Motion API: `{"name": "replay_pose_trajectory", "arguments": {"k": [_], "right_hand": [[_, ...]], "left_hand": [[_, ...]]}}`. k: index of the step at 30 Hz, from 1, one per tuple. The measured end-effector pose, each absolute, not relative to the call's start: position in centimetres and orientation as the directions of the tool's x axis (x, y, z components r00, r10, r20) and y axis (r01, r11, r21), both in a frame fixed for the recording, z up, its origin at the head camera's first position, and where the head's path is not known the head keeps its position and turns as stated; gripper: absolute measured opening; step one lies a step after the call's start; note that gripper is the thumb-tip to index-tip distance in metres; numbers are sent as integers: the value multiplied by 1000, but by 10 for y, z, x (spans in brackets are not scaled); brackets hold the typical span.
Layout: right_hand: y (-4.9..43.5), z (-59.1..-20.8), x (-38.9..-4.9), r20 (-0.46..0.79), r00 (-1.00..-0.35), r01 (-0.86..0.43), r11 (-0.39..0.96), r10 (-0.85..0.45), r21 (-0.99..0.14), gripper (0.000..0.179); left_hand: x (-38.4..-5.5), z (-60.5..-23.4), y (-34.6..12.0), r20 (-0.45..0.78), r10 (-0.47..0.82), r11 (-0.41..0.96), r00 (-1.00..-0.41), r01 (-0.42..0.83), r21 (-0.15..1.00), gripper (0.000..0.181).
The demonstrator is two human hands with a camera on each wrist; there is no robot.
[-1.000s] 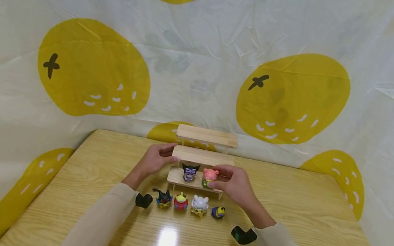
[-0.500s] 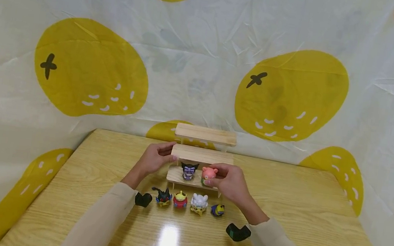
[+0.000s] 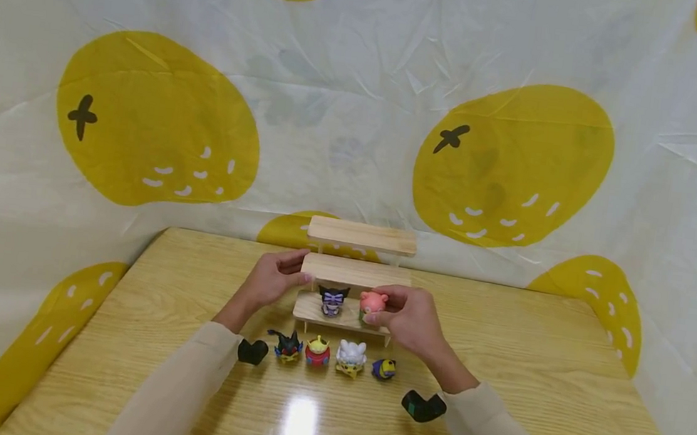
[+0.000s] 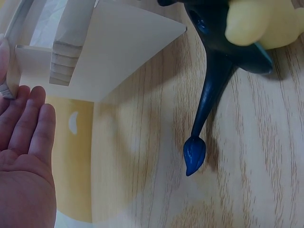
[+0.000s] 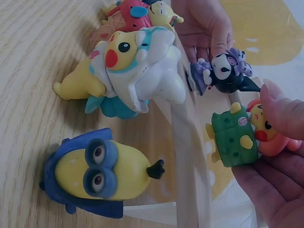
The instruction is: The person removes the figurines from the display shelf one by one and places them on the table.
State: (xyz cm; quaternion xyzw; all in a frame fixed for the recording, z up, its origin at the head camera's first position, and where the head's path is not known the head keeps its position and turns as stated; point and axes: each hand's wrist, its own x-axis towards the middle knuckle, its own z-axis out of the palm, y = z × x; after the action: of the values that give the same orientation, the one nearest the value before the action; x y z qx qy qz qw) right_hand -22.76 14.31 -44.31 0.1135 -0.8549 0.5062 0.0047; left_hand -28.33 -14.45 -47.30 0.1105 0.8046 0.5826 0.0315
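My right hand [image 3: 417,322] pinches a pink-hooded toy figurine [image 5: 233,138] with a green lower body, at the right end of the bottom tier of a wooden display stand [image 3: 355,270]. To its left on that tier sits a black-and-purple figurine [image 3: 332,302]. My left hand [image 3: 267,280] grips the left end of the stand's middle tier, thumb in front and fingers behind. In the left wrist view its fingers [image 4: 35,121] reach up against the board's end.
In front of the stand, a row of figurines stands on the table [image 3: 498,378]: a black one [image 3: 287,347], a red-and-yellow one [image 3: 317,352], a white-hooded one [image 3: 350,358] and a blue-and-yellow minion [image 5: 107,168]. A fruit-patterned cloth [image 3: 347,117] hangs behind.
My right hand with the pink-hooded figurine has shifted slightly over the bottom tier. My left hand stays at the stand. The whole view has drifted a little.
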Motion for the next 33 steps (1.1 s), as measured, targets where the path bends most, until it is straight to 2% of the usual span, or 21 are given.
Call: {"name": "replay_pose_trajectory", "arguments": {"k": [33], "right_hand": [[160,-439,-221,95,-981,-166,477,-170,-863,39]], "left_hand": [[-284,-472,-145,76,227,280,-971,140,950,64]]}}
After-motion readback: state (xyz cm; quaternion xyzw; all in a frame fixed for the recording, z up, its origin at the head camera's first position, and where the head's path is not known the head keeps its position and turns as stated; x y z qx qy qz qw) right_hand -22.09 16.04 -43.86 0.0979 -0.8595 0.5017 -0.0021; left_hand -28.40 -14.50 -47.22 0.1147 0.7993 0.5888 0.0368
